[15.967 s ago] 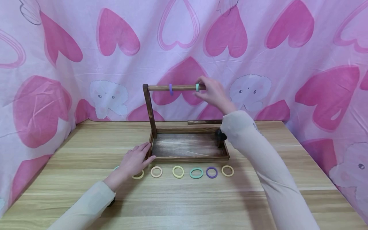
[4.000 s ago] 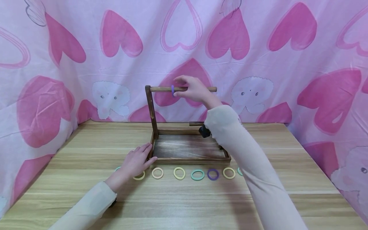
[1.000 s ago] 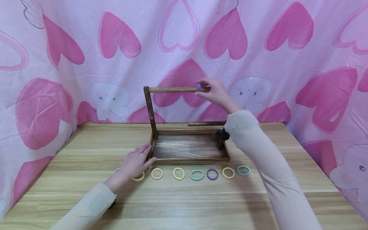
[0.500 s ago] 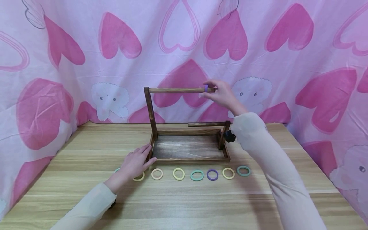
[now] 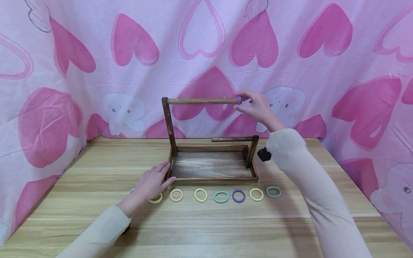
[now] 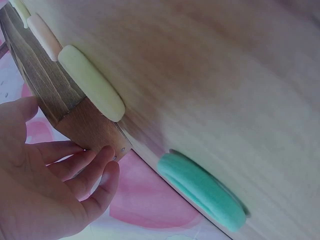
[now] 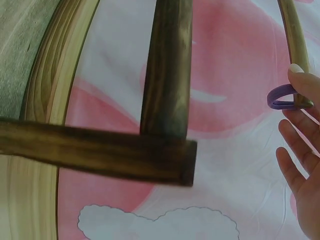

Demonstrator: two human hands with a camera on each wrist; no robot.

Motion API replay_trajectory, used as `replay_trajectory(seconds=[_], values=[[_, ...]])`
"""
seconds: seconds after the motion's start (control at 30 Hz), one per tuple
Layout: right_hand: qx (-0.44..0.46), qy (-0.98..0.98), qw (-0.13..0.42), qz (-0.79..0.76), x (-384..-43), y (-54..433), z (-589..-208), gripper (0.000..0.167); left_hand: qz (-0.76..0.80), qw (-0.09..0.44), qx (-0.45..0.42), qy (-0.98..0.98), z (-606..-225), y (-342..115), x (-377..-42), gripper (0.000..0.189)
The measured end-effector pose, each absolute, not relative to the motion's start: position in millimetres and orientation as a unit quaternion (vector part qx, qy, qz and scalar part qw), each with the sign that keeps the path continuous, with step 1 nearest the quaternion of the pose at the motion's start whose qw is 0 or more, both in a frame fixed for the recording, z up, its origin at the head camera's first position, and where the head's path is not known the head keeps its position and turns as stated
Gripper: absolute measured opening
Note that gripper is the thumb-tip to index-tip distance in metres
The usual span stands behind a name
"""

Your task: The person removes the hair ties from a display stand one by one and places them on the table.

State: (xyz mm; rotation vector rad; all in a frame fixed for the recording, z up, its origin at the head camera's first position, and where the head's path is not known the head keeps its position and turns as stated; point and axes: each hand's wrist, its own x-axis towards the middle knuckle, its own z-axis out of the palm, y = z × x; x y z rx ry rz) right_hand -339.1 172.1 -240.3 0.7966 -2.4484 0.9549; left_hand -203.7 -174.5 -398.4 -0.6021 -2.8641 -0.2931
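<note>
My right hand (image 5: 256,105) pinches a purple hair tie (image 5: 239,100) between thumb and fingers, at the free right end of the upper bar (image 5: 203,101) of a dark wooden stand. In the right wrist view the purple hair tie (image 7: 282,96) is still looped about the bar's tip and hangs to one side. My left hand (image 5: 152,182) rests at the stand's front left corner, fingers along the side wall and thumb at the front wall. The stand's tray base (image 5: 213,181) sits on the table. The left wrist view shows the fingertips (image 6: 107,152) against the wood.
A row of hair ties lies before the stand: peach (image 5: 176,195), yellow (image 5: 200,195), green (image 5: 221,196), purple (image 5: 238,196), another yellow (image 5: 256,194), another green (image 5: 273,192). My left hand partly hides two more. A lower bar (image 5: 232,139) juts left from the right post (image 5: 252,152).
Sixteen seconds ago a green hair tie was on the bar; it now lies at the row's right end. My right hand has slid the purple one rightward to the bar's tip. My left hand stays.
</note>
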Motion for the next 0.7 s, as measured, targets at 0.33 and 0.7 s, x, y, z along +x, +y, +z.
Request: replay_trajectory(seconds=[0.33, 0.7], values=[[0.259, -0.878, 0.194, 0.352, -340, 184, -244, 0.038, -0.102, 0.104, -0.204, -0.968, -398, -175, -204, 0.057], [0.262, -0.880, 0.172, 0.358, -339, 199, -252, 0.038, -0.101, 0.103, -0.206, -0.968, -399, -174, -205, 0.057]])
